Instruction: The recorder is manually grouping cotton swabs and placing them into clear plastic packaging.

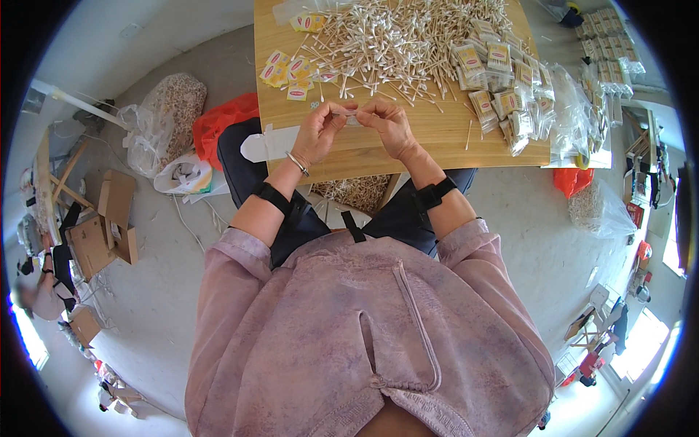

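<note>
Between left hand (pixel 318 135) and right hand (pixel 389 127), pinching a small whitish piece (pixel 352 120); facing heaped cotton swabs (pixel 389 40) beyond both, with yellow-and-white cards (pixel 299 68), red-labelled, past left hand.

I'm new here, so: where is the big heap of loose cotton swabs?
In the head view, the heap covers the far middle of the table, between yellow cards at left and filled packets at right.
</note>
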`<control>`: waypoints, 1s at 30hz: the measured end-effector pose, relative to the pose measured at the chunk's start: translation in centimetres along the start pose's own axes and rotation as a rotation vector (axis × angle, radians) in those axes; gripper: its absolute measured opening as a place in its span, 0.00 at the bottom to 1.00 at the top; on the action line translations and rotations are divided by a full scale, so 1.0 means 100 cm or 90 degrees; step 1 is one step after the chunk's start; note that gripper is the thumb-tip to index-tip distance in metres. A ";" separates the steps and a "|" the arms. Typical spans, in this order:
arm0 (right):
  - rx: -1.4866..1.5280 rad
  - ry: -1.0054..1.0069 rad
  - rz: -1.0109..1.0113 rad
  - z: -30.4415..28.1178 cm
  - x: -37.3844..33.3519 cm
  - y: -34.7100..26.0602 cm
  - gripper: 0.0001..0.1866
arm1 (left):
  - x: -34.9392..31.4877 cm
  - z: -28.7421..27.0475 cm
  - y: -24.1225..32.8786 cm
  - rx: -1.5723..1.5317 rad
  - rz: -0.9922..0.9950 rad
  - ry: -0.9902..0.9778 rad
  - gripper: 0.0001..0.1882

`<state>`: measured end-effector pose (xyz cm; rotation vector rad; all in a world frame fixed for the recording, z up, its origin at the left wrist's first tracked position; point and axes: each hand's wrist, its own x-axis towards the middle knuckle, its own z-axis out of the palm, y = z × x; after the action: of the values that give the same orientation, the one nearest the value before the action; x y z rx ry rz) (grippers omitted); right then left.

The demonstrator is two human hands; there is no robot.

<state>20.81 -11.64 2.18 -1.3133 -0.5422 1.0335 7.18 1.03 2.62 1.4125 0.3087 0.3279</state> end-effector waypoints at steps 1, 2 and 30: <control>-0.026 0.005 -0.004 -0.001 0.000 0.001 0.05 | -0.002 0.000 0.005 0.073 0.000 -0.001 0.06; -0.051 0.010 -0.008 -0.002 -0.001 0.001 0.05 | -0.002 0.000 0.009 0.145 0.001 -0.002 0.07; -0.134 -0.023 -0.118 0.005 0.000 -0.003 0.05 | 0.007 0.005 -0.023 -0.161 -0.076 0.029 0.10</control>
<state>20.51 -11.30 2.59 -1.4005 -0.8014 0.8662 8.09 0.54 0.44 1.1339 0.3744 0.2908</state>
